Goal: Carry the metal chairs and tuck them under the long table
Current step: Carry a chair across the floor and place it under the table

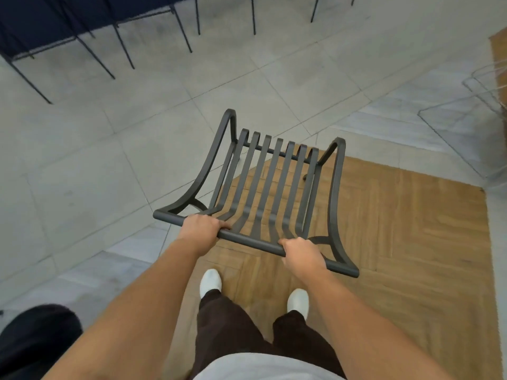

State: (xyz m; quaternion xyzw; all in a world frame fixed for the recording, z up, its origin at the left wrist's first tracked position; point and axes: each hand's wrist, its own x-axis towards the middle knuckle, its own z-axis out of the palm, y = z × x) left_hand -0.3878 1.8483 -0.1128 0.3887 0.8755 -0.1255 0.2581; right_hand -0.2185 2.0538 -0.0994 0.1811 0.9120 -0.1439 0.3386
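A dark grey metal chair [263,182] with a slatted seat and curved armrests is in front of me, seen from above and behind. My left hand [201,226] grips the top rail of its backrest left of the middle. My right hand [301,255] grips the same rail towards the right end. The chair's feet are mostly hidden under the seat, so I cannot tell whether it touches the floor. The long table [41,20] with a dark top and thin black legs runs across the far left corner.
Thin black legs [189,26] of more furniture stand along the top edge. A wood-patterned floor patch [397,229] lies under me and to the right, grey tiles [82,160] to the left. A clear acrylic piece [472,111] stands at the right. A black object [35,333] sits bottom left.
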